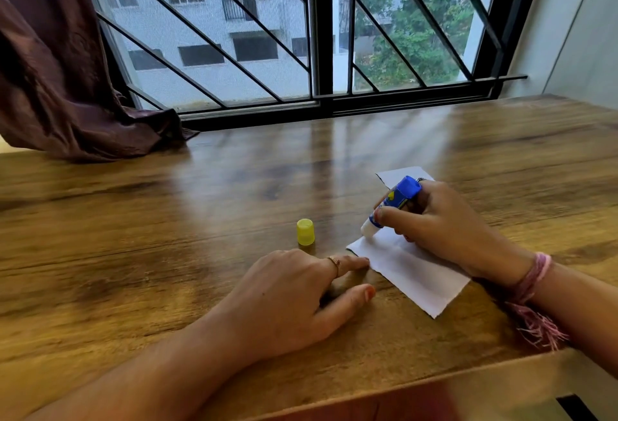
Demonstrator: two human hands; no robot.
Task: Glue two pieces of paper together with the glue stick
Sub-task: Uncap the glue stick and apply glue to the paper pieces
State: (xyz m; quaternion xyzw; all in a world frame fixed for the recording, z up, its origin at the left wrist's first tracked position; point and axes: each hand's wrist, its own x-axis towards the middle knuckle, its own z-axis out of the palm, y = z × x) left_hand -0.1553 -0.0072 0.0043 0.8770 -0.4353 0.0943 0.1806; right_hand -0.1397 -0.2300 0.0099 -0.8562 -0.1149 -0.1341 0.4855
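A white piece of paper (418, 273) lies on the wooden table (167, 213) at the front right. My right hand (438, 223) grips a blue glue stick (394, 203), tilted, with its white tip touching the paper's far left corner. My left hand (294, 293) rests flat on the table, fingers apart, one fingertip pressing the paper's left edge. A second white paper (398, 176) lies farther back, mostly hidden behind the right hand. The yellow cap (305, 232) stands upright on the table, left of the paper.
A brown curtain (60, 79) drapes onto the table at the back left. A barred window (301, 35) runs along the table's far edge. The table's near edge is just below my forearms.
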